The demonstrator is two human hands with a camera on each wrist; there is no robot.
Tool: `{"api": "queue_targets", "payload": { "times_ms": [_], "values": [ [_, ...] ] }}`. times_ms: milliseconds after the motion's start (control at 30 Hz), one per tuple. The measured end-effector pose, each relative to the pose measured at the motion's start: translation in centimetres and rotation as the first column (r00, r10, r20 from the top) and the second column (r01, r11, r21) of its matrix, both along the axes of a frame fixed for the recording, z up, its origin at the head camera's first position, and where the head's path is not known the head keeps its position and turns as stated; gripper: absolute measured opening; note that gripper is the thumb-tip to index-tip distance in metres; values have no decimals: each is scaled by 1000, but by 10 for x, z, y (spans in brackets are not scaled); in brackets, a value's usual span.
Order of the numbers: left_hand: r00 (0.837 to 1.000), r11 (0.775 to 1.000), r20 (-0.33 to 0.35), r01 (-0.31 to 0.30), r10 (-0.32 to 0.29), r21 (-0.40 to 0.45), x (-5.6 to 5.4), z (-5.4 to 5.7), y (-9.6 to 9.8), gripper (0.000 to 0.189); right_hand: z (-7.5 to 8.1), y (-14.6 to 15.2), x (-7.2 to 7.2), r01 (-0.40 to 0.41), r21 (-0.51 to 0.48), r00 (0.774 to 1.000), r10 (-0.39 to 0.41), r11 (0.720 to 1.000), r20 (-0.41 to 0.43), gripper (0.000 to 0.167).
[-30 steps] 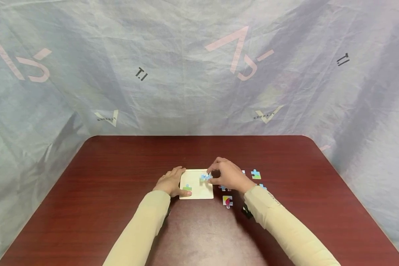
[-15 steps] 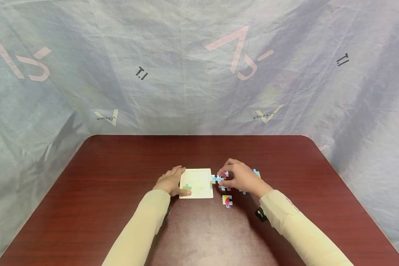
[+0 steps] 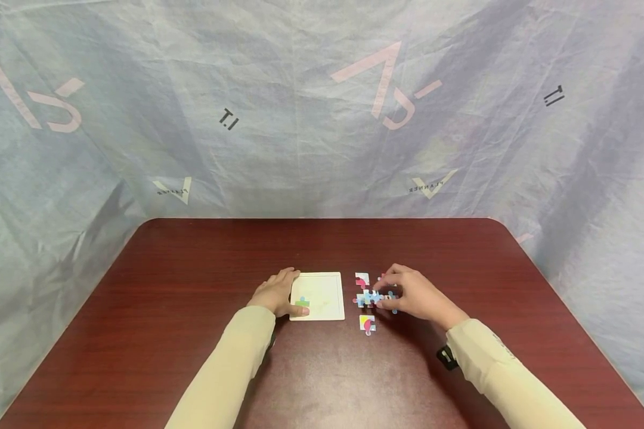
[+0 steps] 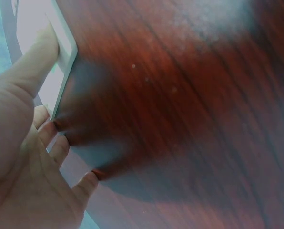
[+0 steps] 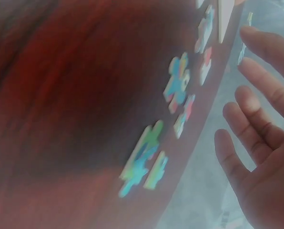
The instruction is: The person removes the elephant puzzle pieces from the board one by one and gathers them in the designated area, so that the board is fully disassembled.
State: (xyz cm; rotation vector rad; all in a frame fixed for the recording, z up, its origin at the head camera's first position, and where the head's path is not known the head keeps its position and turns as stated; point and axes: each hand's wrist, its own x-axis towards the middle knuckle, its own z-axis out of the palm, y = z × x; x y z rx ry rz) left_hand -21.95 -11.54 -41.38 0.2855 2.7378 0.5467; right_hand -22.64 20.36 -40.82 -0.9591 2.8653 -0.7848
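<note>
My left hand (image 3: 273, 294) rests along the left side of a pale, shallow puzzle tray (image 3: 324, 292). Its thumb lies on the tray's near left corner, and in the left wrist view the other fingers reach the tray's edge and the table. A green-and-blue puzzle piece (image 3: 302, 302) lies inside, near that thumb. To the right of the tray, my right hand (image 3: 415, 292) pinches a light-blue puzzle piece (image 3: 372, 297) between thumb and fingertips, over other loose pieces. Seen from the right wrist, this held piece (image 5: 245, 38) is nearly edge-on at the fingertips.
Loose puzzle pieces lie right of the tray: a white-and-red piece (image 3: 362, 279), a yellow-and-pink piece (image 3: 367, 324), and several others partly hidden by the right hand. Two pieces overlap a green one (image 5: 149, 143) in the right wrist view. A grey printed curtain (image 3: 300, 119) hangs behind the dark-red table (image 3: 220, 250).
My right hand has carried the light-blue piece from above the tray rightward to over the loose pieces. The left hand and the tray have stayed in place.
</note>
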Motion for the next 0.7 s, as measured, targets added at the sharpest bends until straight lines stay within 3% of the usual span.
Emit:
{"api": "queue_targets", "payload": {
  "times_ms": [233,700],
  "values": [
    [1000,1000,-3,6,-6,-7,0,-1,0,91,-7,19,9,27,22,998,-29,999,61,24],
    [1000,1000,-3,13,-13,-6,0,-1,-1,93,-16,39,22,42,36,996,-45,998,74,21]
  ]
}}
